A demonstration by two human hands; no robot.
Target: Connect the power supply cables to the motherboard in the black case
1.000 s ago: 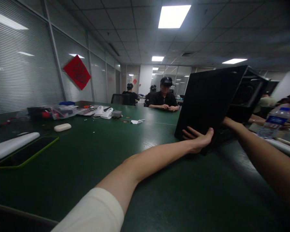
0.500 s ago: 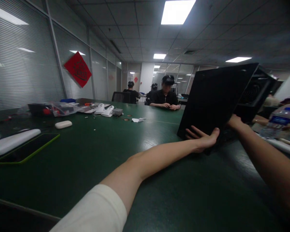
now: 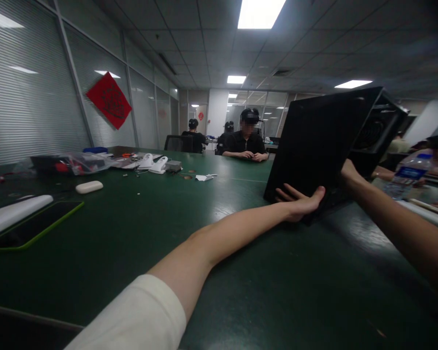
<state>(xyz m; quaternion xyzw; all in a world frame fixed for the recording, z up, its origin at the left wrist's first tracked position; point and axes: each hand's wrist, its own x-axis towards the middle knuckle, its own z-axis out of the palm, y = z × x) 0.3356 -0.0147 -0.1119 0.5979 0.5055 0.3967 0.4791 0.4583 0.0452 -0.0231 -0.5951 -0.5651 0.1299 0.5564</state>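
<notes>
A large black computer case (image 3: 321,141) stands tilted on the green table (image 3: 138,233), leaning away to the right with its flat side panel facing me. My left hand (image 3: 299,201) grips its lower near corner, fingers spread on the panel and thumb hooked round the edge. My right hand (image 3: 348,172) reaches behind the case's right side near the fan grille; its fingers are hidden by the case.
A phone in a green cover (image 3: 29,231) and a white bar (image 3: 14,214) lie at the left. A white pouch (image 3: 89,186), plastic bags and white devices (image 3: 156,166) sit further back. A water bottle (image 3: 405,177) stands right. Several people sit at the far end.
The case has tipped a little further up and to the right, and both hands have shifted with it. The view has swung slightly.
</notes>
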